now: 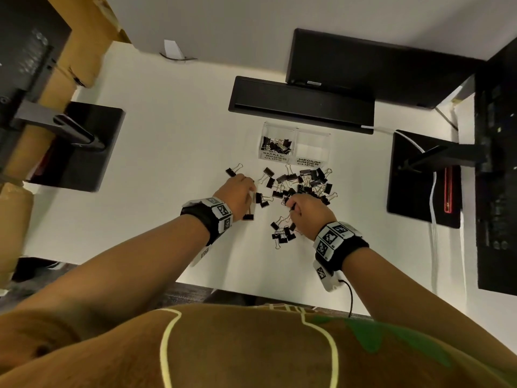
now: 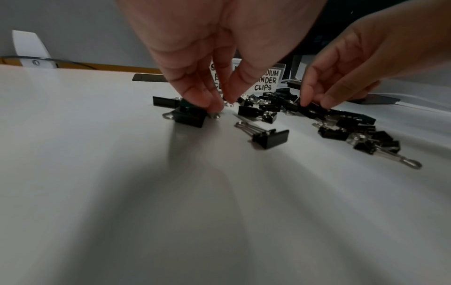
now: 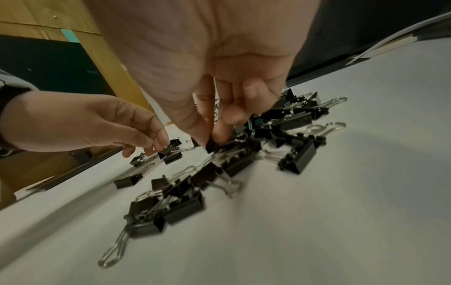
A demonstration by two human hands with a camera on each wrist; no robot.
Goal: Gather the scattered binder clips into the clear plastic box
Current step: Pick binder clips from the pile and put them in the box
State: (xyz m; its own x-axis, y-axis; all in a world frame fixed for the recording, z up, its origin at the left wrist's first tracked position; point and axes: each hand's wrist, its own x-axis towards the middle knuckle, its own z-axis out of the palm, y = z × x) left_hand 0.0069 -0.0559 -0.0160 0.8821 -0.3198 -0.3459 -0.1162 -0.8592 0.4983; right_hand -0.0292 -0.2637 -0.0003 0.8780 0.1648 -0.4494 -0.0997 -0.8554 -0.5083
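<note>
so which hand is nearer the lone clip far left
Left. The left hand sits just beside the lone clip; the right hand is farther off, over the main pile.

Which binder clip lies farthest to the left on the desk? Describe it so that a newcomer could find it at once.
Start at the clear plastic box on the white desk, in front of the black bar. Go down-left from its "small binder clips" label, past the main pile. The lone clip lies just beyond the left hand, apart from the others, its wire handles pointing towards the box.

Dim overhead light; soft shadows on white desk [image 2: 73, 135]; wrist views blurred, edges warped.
</note>
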